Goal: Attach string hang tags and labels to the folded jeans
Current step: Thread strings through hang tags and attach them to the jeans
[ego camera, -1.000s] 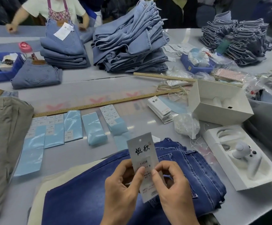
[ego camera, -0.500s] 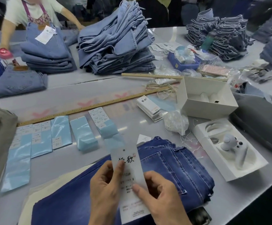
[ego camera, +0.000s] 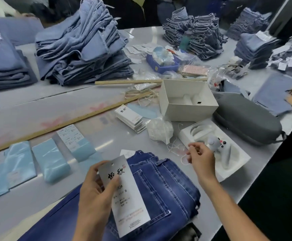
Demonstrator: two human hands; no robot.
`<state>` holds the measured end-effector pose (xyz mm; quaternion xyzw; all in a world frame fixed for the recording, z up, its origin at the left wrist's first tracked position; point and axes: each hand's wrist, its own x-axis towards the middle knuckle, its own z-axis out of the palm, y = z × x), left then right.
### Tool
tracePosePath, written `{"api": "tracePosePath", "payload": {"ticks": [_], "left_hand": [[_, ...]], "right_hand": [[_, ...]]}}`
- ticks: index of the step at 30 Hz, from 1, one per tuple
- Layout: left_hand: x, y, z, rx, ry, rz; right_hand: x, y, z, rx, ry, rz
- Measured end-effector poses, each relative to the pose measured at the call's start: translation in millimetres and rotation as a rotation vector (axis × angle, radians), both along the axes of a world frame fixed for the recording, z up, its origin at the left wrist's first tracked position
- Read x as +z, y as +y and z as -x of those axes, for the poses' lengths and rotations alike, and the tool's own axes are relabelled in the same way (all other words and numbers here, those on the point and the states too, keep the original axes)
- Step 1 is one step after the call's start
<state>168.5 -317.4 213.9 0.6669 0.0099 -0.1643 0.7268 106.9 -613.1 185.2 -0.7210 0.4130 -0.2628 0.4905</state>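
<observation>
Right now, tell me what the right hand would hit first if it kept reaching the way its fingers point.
The right hand, pinching a white string, points up and left toward the loose strings on the table; beyond them lies the crumpled plastic bag. Probably the strings first, though depth is unclear.

open white box (ego camera: 187, 108) | grey zip case (ego camera: 246, 121) beside it | wooden ruler (ego camera: 68, 121) | blue bin (ego camera: 162, 64)

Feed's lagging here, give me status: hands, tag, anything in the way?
Left hand grips hang tag over dark jeans. Right hand pinches white string. Nothing blocking.
</observation>
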Motion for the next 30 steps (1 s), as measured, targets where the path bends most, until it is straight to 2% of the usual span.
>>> {"api": "tracePosePath", "payload": {"ticks": [3,5,7,9,13,16,19,23,25,27,30], "left_hand": [[1.5,-12.1,-3.8,-0.025,0.002,-0.005],[1.8,-20.5,-5.7,-0.033,0.0,0.009],[-0.7,-27.6,-7.4,-0.026,-0.008,-0.007],[-6.1,-33.6,-8.3,-0.007,-0.029,-0.074],[-19.6,-41.7,-9.6,0.018,-0.087,-0.241],[-26.1,-43.7,-9.2,0.034,-0.108,-0.292],[-27.2,-42.5,-7.7,0.041,-0.111,-0.308],[-27.5,-41.5,-6.3,0.038,-0.14,-0.324],[-27.1,-41.2,-5.6,0.03,-0.153,-0.334],[-25.6,-41.5,-4.8,0.03,-0.156,-0.332],[-20.0,-43.6,-3.8,0.045,-0.176,-0.308]], "right_hand": [[-60.3,-48.0,-10.7,-0.01,0.373,-0.058],[-91.1,-61.5,-15.5,0.068,0.611,0.046],[-107.7,-65.3,-25.8,0.057,0.719,0.154],[-118.8,-67.9,-41.0,-0.025,0.689,0.173],[-137.1,-71.6,-65.9,-0.182,0.591,0.085],[-142.6,-72.6,-65.1,-0.192,0.617,0.075],[-144.8,-66.6,-50.2,-0.067,0.617,0.123],[-144.6,-50.2,-7.5,0.243,0.681,0.196],[-144.8,-45.8,14.6,0.317,0.679,0.197],[-141.4,-45.0,26.4,0.226,0.593,0.167],[-135.0,-51.8,15.3,-0.035,0.488,0.169]]}}
